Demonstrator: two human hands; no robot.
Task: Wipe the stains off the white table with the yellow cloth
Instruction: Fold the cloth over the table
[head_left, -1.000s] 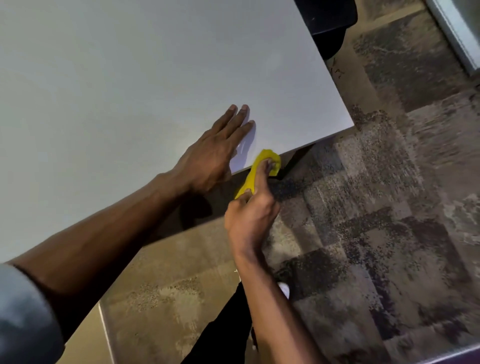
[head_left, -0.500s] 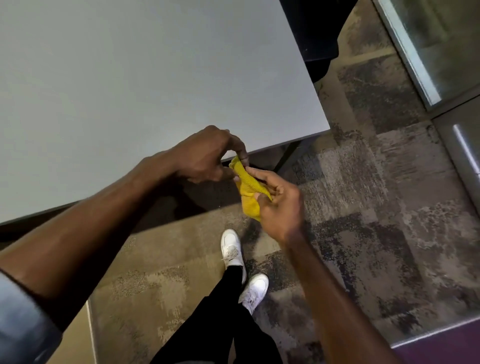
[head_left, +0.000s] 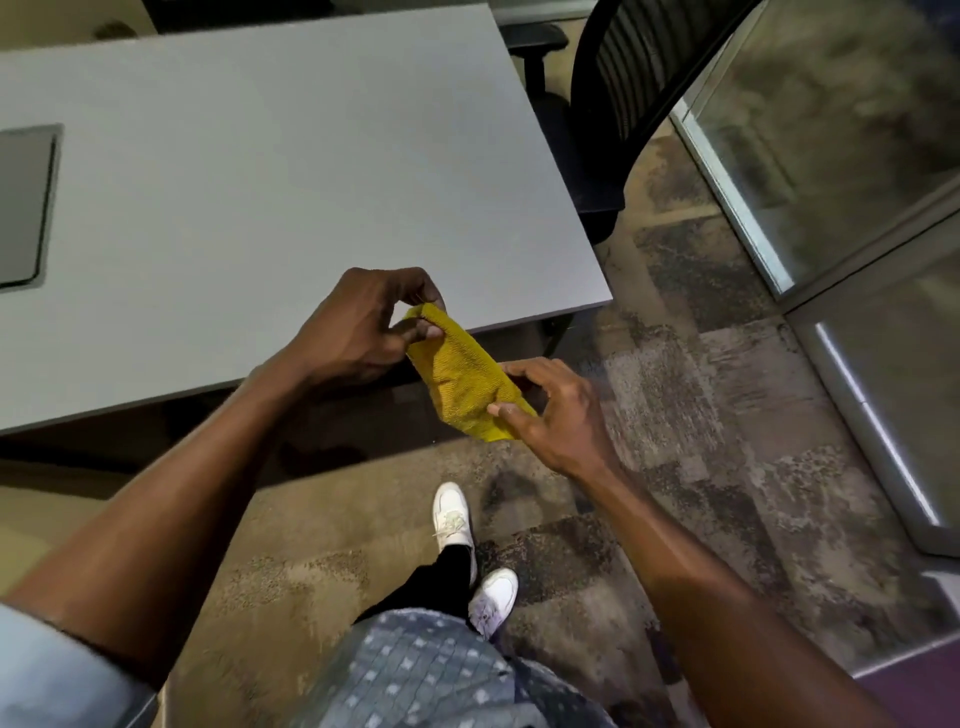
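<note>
Head view: left hand and right hand fingers pinch yellow cloth beside white table.

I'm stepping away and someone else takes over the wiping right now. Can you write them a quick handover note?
Left hand: pinching the upper end of the yellow textured cloth.
Right hand: gripping the cloth's lower end.
The cloth is stretched between both hands, in the air by the near edge of the white rectangular table, not touching it.
Done: no stains show on the visible tabletop, though the view may be too coarse to tell.
Left: check the surface, wipe any remaining marks.
</note>
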